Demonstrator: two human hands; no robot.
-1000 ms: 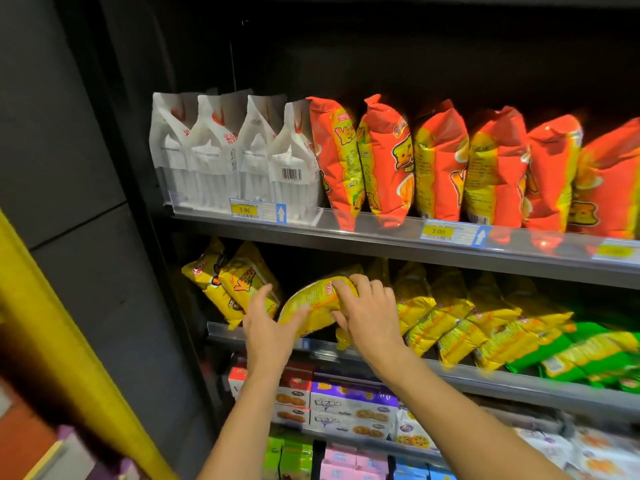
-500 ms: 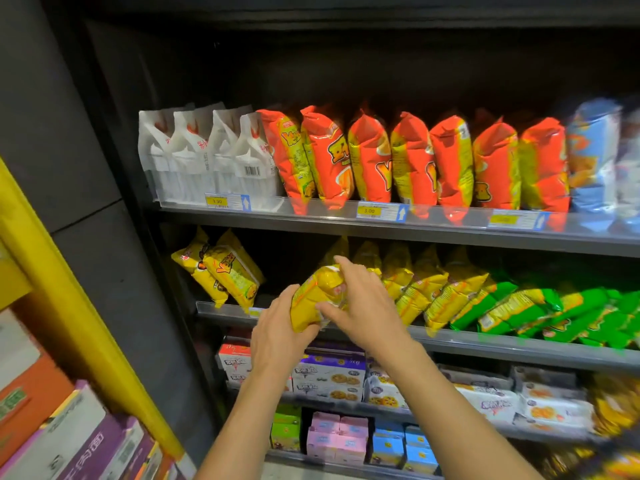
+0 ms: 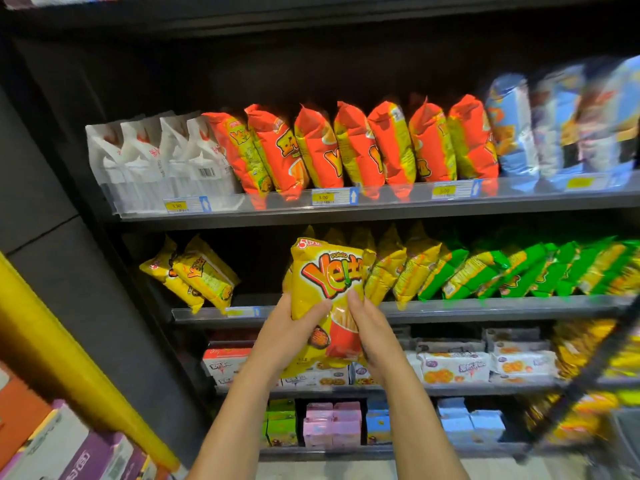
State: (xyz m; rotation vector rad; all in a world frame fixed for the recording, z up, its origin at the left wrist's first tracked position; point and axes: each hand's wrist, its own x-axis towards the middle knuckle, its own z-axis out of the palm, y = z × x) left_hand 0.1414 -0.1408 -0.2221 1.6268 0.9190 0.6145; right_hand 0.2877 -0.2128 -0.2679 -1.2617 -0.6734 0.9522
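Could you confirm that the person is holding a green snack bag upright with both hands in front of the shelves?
Not quite: the head view shows a yellow snack bag, not a green one. The left hand and right hand do hold it upright in front of the shelves.

1. The yellow snack bag (image 3: 329, 282) is a puffed, glossy packet with big orange lettering across its upper front and a red carton of fries pictured lower down.
2. It is roughly upright, front facing near.
3. It is just in front of the middle shelf's edge, its lower half gripped between the left hand (image 3: 291, 336) and the right hand (image 3: 372, 336).
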